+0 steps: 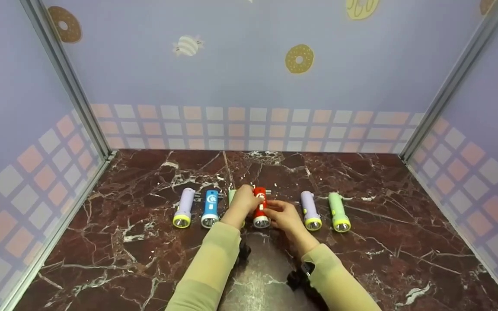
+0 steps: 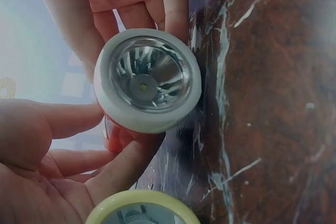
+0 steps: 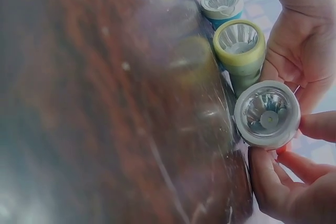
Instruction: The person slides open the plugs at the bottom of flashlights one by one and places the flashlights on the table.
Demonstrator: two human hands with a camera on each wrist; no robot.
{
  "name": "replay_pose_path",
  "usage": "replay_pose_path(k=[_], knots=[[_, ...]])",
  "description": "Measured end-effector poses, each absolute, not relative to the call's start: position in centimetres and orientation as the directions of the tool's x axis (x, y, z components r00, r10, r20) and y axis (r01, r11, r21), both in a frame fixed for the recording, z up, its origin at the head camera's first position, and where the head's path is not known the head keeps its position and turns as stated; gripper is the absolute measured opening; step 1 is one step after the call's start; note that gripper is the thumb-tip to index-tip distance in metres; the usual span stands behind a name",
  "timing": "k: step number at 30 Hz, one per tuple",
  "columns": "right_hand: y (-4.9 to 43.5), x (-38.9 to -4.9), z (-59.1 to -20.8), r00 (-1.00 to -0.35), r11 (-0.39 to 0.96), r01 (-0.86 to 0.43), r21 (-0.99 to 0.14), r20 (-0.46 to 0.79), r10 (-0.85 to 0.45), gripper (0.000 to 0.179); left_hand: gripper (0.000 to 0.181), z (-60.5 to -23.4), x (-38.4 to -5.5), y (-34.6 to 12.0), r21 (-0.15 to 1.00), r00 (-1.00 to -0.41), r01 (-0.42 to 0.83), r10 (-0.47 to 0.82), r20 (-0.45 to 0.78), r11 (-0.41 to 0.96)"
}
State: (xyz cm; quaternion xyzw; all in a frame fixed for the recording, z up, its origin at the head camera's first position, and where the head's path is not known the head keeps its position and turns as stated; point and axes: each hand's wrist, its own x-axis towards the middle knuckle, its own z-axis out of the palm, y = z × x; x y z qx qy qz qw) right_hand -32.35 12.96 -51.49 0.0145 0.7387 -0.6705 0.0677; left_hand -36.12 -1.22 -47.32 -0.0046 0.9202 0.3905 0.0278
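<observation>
A red flashlight (image 1: 260, 211) with a white head lies on the marble-patterned table, its lens towards me. From its left side my left hand (image 1: 244, 202) pinches the body between thumb and fingers. My right hand (image 1: 285, 218) holds the same flashlight from the right, with thumb and fingertips about its edge. The left wrist view shows the white-rimmed lens (image 2: 149, 80) between both hands. A green flashlight (image 3: 240, 51) with a yellow rim lies just left of the red one; in the head view my left hand mostly covers it.
Left in the row are a blue flashlight (image 1: 210, 209) and a purple flashlight (image 1: 184, 207). Another purple flashlight (image 1: 310, 210) and a green flashlight (image 1: 339, 211) lie to the right. Patterned panels (image 1: 249, 86) stand at the back and both sides of the table (image 1: 123, 268).
</observation>
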Motion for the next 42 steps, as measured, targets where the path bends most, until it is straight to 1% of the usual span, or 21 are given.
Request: replay_pose_path(k=[5, 8, 12, 17, 21, 27, 31, 42], knots=[[12.9, -32.5, -51.4, -0.991, 0.148, 0.111, -0.983, -0.120, -0.055, 0.041, 0.025, -47.2, -36.2, -1.0, 0.686, -0.998, -0.043, 0.004, -0.067, 0.727], [12.9, -32.6, -51.3, -0.991, 0.166, 0.116, -0.979, -0.126, -0.050, 0.039, 0.027, -47.2, -36.3, -0.8, 0.657, -0.997, -0.052, -0.001, -0.078, 0.752], [13.0, -32.8, -51.3, -0.989, 0.168, 0.126, -0.978, -0.137, -0.050, 0.036, 0.031, -47.2, -36.4, -0.5, 0.602, -0.997, -0.046, 0.000, -0.077, 0.797], [13.0, -32.9, -51.4, -0.988, 0.173, 0.132, -0.976, -0.143, -0.052, 0.035, 0.030, -47.3, -36.6, -0.1, 0.559, -0.997, -0.044, -0.002, -0.076, 0.828], [13.0, -32.8, -51.4, -0.989, 0.195, 0.125, -0.973, -0.139, -0.055, 0.034, 0.027, -47.2, -36.5, 0.0, 0.542, -0.997, -0.042, 0.004, -0.083, 0.839], [13.0, -32.6, -51.4, -0.989, 0.223, 0.112, -0.968, -0.131, -0.074, 0.034, 0.022, -47.4, -36.3, -0.1, 0.530, -0.998, 0.001, 0.031, -0.047, 0.848], [13.0, -32.7, -51.4, -0.989, 0.231, 0.111, -0.967, -0.130, -0.068, 0.033, 0.020, -47.4, -36.2, 0.0, 0.524, -0.998, 0.006, 0.034, -0.044, 0.852], [13.1, -33.0, -51.4, -0.989, 0.246, 0.108, -0.963, -0.129, -0.070, 0.033, 0.020, -47.1, -36.0, 0.1, 0.513, -0.998, 0.016, 0.044, -0.042, 0.858]])
